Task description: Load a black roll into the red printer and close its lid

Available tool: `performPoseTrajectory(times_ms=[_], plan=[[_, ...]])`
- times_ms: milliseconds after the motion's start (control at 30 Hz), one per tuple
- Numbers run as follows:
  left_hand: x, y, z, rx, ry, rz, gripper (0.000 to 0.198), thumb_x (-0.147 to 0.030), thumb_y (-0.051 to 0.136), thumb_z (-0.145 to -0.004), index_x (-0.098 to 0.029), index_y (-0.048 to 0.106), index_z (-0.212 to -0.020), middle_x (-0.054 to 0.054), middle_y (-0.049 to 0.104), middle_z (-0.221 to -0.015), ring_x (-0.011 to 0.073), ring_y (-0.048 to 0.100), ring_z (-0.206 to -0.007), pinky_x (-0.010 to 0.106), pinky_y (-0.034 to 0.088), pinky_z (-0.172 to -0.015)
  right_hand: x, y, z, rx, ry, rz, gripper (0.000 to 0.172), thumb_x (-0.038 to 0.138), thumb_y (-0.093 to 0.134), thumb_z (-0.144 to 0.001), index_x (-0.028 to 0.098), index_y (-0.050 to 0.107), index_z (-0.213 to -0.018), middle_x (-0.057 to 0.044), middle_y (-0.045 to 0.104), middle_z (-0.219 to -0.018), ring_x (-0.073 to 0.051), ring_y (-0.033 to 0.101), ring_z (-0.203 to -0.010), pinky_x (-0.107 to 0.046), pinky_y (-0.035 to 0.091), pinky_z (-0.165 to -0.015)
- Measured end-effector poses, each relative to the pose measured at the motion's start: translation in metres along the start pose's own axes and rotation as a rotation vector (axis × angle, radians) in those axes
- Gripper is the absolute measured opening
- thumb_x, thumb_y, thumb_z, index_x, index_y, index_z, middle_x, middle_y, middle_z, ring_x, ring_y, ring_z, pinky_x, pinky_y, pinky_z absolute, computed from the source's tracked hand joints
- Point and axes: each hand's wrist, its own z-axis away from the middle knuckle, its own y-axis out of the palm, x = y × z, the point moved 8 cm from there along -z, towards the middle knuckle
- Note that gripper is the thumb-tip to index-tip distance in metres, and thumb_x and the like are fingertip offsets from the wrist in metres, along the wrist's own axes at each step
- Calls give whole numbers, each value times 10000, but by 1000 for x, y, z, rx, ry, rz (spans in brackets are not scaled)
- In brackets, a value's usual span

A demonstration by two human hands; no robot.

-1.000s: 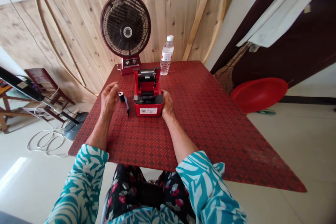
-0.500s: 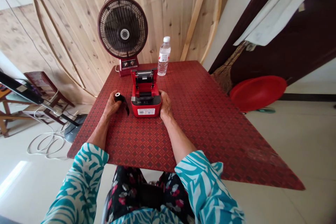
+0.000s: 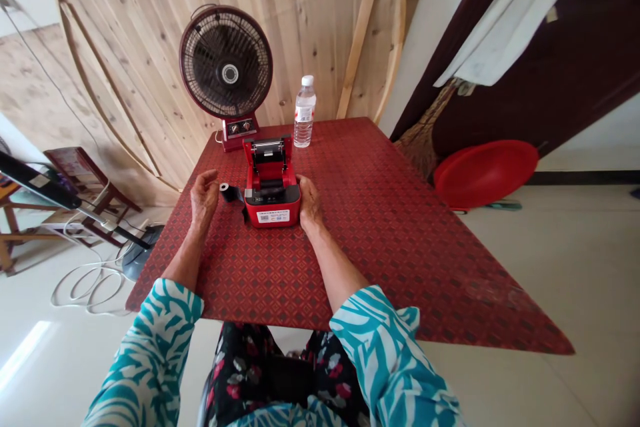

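Red diamond-patterned sheeting covers the counter [image 3: 380,247], seen from the head view. A red thermal receipt printer [image 3: 273,203] stands near the middle of the near half, its front label [image 3: 273,216] facing the person. Its hinged lid [image 3: 265,153] stands raised toward the far side, which exposes the upper mechanism, probably for access. The inside of the compartment is only partly visible from this angle.

The hands are apart, with the printer between them. The right hand [image 3: 309,201] rests against the printer's right side, apparently to steady the unit; whether it grips the casing cannot be determined. The left hand [image 3: 204,199] stands open with the fingers raised, clear of the printer. A small black roll [image 3: 225,187] with a pale core lies just right of the left hand, between it and the printer. A black strip [image 3: 242,203] runs from the roll toward the printer's left side. Contact between the fingertips and the roll cannot be confirmed.

A bottle of water [image 3: 305,112] stands beyond the printer, and a red desk fan [image 3: 226,61] stands at the far left of the counter. Teal-and-white patterned sleeves [image 3: 385,353] enter from the near edge.
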Motion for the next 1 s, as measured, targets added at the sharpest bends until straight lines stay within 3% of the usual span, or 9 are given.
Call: performPoseTrajectory(times_ms=[33,67,200,300,433,533,700,900,1000], plan=[[-17,7,-4,34,65,-21,281,-341,572,-841,-179,678,-1045,84,735,-1068,212,679,-1027,356,526,-944,1,0,0,3,-5,9,465,587,463,-857,238,711,-1035,-46,735,-1109,-220,633,-1078,-392,472,-986],[-34,21,-7,148,128,-56,278,-360,564,-857,-180,700,-1020,80,745,-1040,210,685,-1006,346,528,-934,2,0,0,7,-14,19,461,585,459,-861,241,714,-1034,-48,734,-1115,-223,632,-1086,-397,467,-996],[-81,101,-10,781,287,-318,228,-251,575,-839,-214,755,-975,39,768,-1012,199,707,-935,301,536,-877,3,1,-2,15,-47,40,457,581,449,-868,248,712,-1037,-52,726,-1137,-230,625,-1108,-418,442,-1033],[-88,139,-15,1000,316,-568,277,-175,583,-807,-230,757,-1015,23,770,-1047,193,709,-943,256,522,-831,0,2,-4,10,-32,30,448,577,453,-861,250,709,-1029,-47,730,-1124,-228,627,-1104,-417,443,-1038],[-75,165,-13,1213,326,-866,311,-151,583,-795,-204,740,-1059,34,778,-962,178,700,-846,218,477,-718,0,4,-5,20,-35,18,439,558,446,-866,250,709,-1034,-50,727,-1128,-226,627,-1104,-409,443,-1042],[-69,169,-14,1220,320,-876,296,-87,569,-766,-194,749,-975,53,772,-930,193,688,-844,238,462,-730,2,4,-5,21,-47,25,433,563,441,-868,261,709,-1023,-41,728,-1125,-221,619,-1117,-404,428,-1061],[-74,152,-29,922,247,-615,247,-92,759,-622,-242,747,-819,44,718,-794,287,688,-916,336,485,-861,3,4,-5,19,-46,36,439,568,435,-869,261,714,-1013,-43,725,-1121,-212,619,-1112,-398,431,-1060],[-87,141,-22,743,292,-752,312,-135,759,-659,-230,716,-953,62,681,-774,367,678,-969,456,479,-928,-2,4,-6,33,-39,22,446,582,457,-859,254,709,-1027,-33,733,-1112,-206,629,-1090,-386,454,-1031],[-100,135,-18,708,271,-731,336,-167,784,-647,-201,705,-971,64,658,-749,400,669,-983,509,459,-950,-5,3,-7,21,-28,18,450,586,468,-852,250,706,-1035,-35,734,-1100,-208,636,-1079,-383,462,-1010]])
